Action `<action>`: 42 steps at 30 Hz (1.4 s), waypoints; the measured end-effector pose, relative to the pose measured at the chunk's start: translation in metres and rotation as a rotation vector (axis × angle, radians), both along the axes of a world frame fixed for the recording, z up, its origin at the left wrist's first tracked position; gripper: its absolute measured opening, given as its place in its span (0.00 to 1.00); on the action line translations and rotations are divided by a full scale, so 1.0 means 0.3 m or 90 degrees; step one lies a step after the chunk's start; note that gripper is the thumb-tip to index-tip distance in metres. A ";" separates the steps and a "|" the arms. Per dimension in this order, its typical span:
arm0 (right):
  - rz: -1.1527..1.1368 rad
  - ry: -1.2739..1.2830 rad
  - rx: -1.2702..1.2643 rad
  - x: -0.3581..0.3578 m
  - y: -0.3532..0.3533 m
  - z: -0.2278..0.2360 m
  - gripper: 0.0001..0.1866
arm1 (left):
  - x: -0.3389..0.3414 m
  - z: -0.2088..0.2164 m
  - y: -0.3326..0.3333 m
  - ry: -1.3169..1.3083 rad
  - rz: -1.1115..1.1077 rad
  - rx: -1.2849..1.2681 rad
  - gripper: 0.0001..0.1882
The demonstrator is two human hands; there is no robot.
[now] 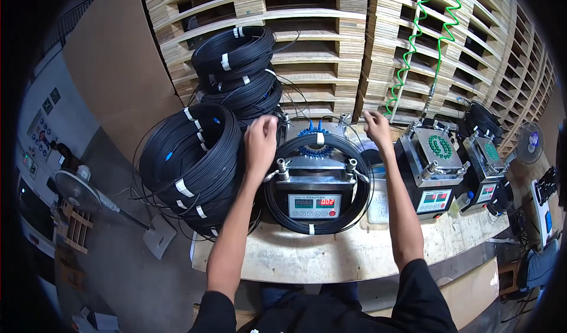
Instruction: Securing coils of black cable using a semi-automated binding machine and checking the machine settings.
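My left hand (261, 137) is in the air by the left side of a boxy metal polishing machine (313, 183), fingers loosely bent, with nothing visible in them. On the machine's other side my right hand (378, 129) hovers beyond its rear right post, thumb and fingers slightly apart and apparently holding nothing. A loop of black cable (311, 229) hangs round the machine's front, bound with white tape. Blue connectors (316, 151) ring the round fixture on top, partly behind the loop. Lit digits show on the front panel (314, 205). Metal clamp posts (352, 166) stand at the corners.
Taped black cable coils (195, 162) are piled at the left, with a further stack (236, 67) behind. Two similar machines with green-topped fixtures (440, 146) stand right on the wooden table (283, 262). Wooden pallets (307, 26) rise behind; green coiled hoses (407, 49) hang there. Fans flank the table.
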State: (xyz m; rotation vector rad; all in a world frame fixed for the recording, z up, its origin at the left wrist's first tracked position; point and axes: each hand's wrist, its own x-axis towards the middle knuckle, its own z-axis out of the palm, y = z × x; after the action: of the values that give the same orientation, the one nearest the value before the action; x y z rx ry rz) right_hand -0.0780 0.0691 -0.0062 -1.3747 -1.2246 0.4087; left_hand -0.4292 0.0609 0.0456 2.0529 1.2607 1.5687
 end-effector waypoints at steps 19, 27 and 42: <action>0.236 0.299 -0.165 -0.066 0.279 -0.106 0.13 | -0.028 -0.260 0.650 -0.253 -0.186 -0.536 0.13; 0.238 0.337 -0.160 -0.042 0.285 -0.086 0.07 | 0.013 -0.228 0.605 -0.284 -0.171 -0.641 0.13; 0.100 0.118 -0.135 -0.095 0.198 0.012 0.32 | 0.011 -0.138 0.484 -0.029 0.091 -0.144 0.16</action>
State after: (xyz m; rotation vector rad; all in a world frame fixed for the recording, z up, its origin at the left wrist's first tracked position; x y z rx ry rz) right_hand -0.1066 0.1284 -0.0025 -1.3878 -1.1644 0.7771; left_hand -0.4260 0.2061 0.0042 1.8133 1.5211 1.4454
